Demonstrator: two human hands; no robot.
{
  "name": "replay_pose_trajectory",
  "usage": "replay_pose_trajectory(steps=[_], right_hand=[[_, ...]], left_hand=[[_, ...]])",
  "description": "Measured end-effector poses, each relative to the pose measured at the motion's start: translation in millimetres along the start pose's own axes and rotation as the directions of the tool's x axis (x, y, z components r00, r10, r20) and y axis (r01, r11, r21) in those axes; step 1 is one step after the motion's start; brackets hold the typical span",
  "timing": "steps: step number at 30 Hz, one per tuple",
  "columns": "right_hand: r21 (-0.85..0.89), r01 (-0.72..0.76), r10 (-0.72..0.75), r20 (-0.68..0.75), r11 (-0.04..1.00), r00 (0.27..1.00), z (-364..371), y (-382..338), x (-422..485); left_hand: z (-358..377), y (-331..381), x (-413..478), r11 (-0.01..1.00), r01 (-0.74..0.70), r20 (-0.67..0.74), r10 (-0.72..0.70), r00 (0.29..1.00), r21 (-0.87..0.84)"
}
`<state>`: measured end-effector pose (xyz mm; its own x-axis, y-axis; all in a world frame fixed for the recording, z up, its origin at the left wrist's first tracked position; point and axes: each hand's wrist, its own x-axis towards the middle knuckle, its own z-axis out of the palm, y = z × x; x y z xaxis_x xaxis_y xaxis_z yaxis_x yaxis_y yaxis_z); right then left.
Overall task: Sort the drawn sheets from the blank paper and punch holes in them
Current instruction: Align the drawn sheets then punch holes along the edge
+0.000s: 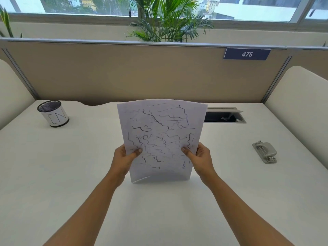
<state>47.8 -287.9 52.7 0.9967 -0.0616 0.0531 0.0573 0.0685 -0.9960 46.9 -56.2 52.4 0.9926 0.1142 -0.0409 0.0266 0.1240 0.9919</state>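
Desk (53,174) bears mesh cup (53,115) marked IN; left hand (124,158), right hand (200,157) pinch sheets (159,125)

"IN" on cup (53,115), "475" on plaque (247,54)

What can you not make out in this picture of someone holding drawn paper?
- Head view: how many sheets are held, and whether blanks lie behind; the front drawn sheet hides them.
- Head view: fingers of the left hand and right hand, behind the sheets; only thumbs show.
- Head view: the desk hatch, left end covered by the sheets.
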Motion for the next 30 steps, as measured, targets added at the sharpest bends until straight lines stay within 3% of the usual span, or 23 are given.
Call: replay_pose_trajectory(steps=[13,19,30], right_hand=[[0.008,0.001,-0.001,-0.015,1.000,1.000,-1.2,-2.1,3.6],[-0.021,-0.049,0.049,-0.008,0.999,0.999,-6.2,6.2,2.7],[0.104,-0.187,0.181,0.064,0.977,0.981,-34.4,21.3,-4.3]], left_hand=[[1.4,6.3,3.7,0.999,-0.045,0.066,0.043,0.997,0.026],[2.1,4.4,2.3,1.000,-0.025,0.028,0.025,0.999,0.002],[-0.1,11.1,3.2,0.936,-0.051,-0.108,0.014,0.994,-0.349]])
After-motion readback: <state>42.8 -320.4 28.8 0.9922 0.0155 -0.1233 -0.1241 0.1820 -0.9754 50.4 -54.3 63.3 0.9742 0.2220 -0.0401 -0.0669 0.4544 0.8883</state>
